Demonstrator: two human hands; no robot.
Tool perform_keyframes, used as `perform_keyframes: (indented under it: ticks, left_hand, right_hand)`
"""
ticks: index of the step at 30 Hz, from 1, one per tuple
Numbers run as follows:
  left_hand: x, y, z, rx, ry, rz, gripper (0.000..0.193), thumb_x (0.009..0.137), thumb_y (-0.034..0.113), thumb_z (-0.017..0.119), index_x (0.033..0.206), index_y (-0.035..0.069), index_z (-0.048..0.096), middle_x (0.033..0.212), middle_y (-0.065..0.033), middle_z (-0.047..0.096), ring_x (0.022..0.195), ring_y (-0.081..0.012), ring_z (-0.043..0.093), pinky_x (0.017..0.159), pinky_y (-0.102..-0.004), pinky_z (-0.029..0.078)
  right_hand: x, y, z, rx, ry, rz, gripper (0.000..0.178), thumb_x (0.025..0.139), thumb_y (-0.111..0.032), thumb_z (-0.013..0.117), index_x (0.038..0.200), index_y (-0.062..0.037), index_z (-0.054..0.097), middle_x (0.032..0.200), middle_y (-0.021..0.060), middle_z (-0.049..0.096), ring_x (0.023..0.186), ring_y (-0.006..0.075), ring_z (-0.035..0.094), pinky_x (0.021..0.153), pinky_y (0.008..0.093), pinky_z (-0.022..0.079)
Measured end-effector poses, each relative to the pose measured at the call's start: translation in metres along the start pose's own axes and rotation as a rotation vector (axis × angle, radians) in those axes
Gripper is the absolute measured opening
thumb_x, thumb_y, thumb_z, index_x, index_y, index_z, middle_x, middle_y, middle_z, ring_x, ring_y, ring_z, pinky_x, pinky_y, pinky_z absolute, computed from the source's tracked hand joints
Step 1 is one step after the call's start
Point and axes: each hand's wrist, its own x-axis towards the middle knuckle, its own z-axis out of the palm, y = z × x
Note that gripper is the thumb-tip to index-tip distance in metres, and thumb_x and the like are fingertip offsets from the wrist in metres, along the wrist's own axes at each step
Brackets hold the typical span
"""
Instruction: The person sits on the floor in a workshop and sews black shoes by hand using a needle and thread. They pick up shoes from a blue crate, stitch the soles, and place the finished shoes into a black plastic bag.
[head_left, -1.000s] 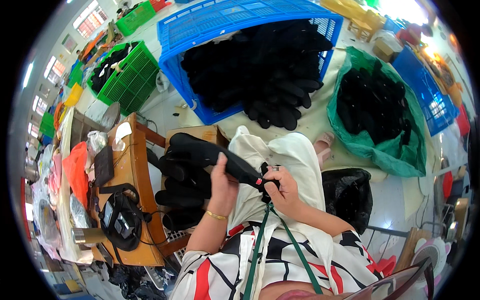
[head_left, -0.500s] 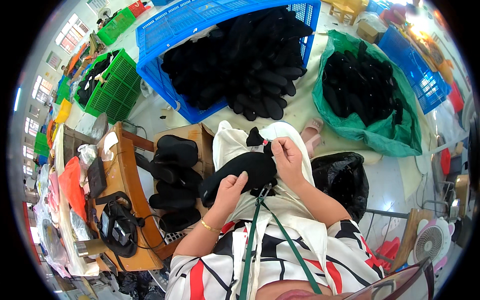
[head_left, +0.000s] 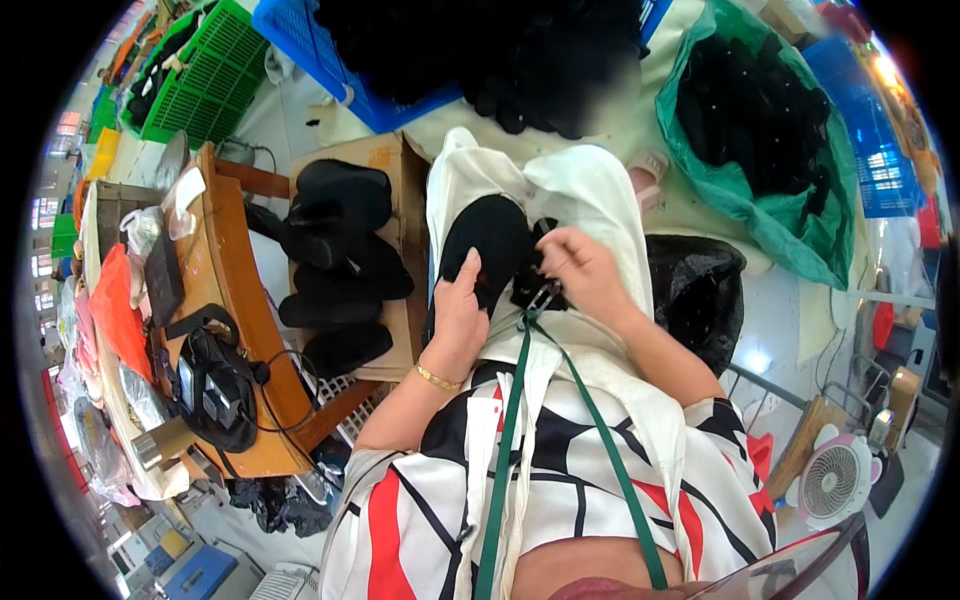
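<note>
A black cloth shoe (head_left: 490, 232) stands on end above my white-covered lap (head_left: 575, 190), its long flat side turned up. My left hand (head_left: 462, 310) grips it low down, with the thumb laid along it. Just right of the shoe, my right hand (head_left: 585, 268) is closed in a pinch at a small dark piece; what exactly lies between its fingers I cannot make out. A metal clip or snips (head_left: 541, 298) hangs by a green ribbon (head_left: 510, 420) below my right fingers, over dark material on the lap.
Black shoes (head_left: 345, 255) lie stacked on a cardboard box (head_left: 405, 190) at left, beside a wooden table (head_left: 235, 300) with a black bag (head_left: 215, 385). Ahead stands a blue crate (head_left: 375, 112). A green sack (head_left: 835, 235) and a black bin bag (head_left: 735, 290) are at right.
The shoe has swung from lying slantwise to pointing away from me. My right hand has come down and nearer to me from the small black bow-like piece. The view has tilted lower.
</note>
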Motion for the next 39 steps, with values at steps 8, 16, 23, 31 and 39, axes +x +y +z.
perform_keyframes:
  ticks: [8, 16, 23, 31, 39]
  left_hand:
    - [-0.003, 0.004, 0.006, -0.044, 0.050, 0.053, 0.036, 0.088, 0.023, 0.074, 0.112, -0.002, 0.061, 0.110, -0.0064, 0.065, 0.097, -0.0156, 0.062, 0.086, -0.0291, 0.050]
    - [0.002, 0.005, 0.008, -0.006, 0.122, 0.054, 0.026, 0.086, 0.015, 0.074, 0.108, 0.002, 0.066, 0.099, -0.0034, 0.067, 0.090, -0.0143, 0.062, 0.088, -0.0286, 0.050]
    - [0.001, 0.003, 0.015, -0.082, 0.065, 0.077, 0.028, 0.087, 0.011, 0.072, 0.111, 0.001, 0.063, 0.104, -0.0062, 0.068, 0.094, -0.0163, 0.065, 0.084, -0.0300, 0.053]
    - [0.001, 0.002, 0.006, -0.051, 0.105, 0.017, 0.025, 0.086, 0.010, 0.071, 0.109, 0.003, 0.064, 0.101, -0.0048, 0.068, 0.090, -0.0154, 0.065, 0.081, -0.0300, 0.053]
    - [0.003, 0.000, 0.003, -0.047, 0.142, -0.011, 0.024, 0.086, 0.012, 0.072, 0.108, 0.004, 0.064, 0.099, -0.0037, 0.067, 0.090, -0.0143, 0.063, 0.081, -0.0291, 0.051]
  right_hand:
    - [-0.018, 0.007, -0.086, 0.371, 0.312, 0.050, 0.013, 0.097, -0.011, 0.058, 0.106, -0.0019, 0.060, 0.081, 0.0049, 0.065, 0.071, 0.0113, 0.062, 0.070, 0.0267, 0.053]
    - [-0.035, 0.015, -0.101, 0.393, 0.442, 0.133, 0.011, 0.098, -0.014, 0.058, 0.103, -0.0045, 0.060, 0.078, 0.0020, 0.063, 0.065, 0.0080, 0.059, 0.062, 0.0230, 0.052]
    - [-0.004, -0.012, -0.004, 0.050, -0.029, 0.219, 0.013, 0.097, -0.013, 0.058, 0.107, -0.0067, 0.063, 0.072, -0.0013, 0.058, 0.058, 0.0039, 0.053, 0.051, 0.0197, 0.042]
    - [0.021, -0.013, 0.030, -0.276, -0.173, 0.038, 0.013, 0.092, -0.011, 0.058, 0.101, -0.0023, 0.063, 0.065, -0.0003, 0.056, 0.055, 0.0046, 0.050, 0.051, 0.0235, 0.041]
    - [0.024, -0.012, 0.033, -0.240, -0.176, 0.074, 0.014, 0.091, -0.010, 0.059, 0.100, -0.0010, 0.063, 0.063, -0.0002, 0.056, 0.055, 0.0047, 0.048, 0.051, 0.0243, 0.041]
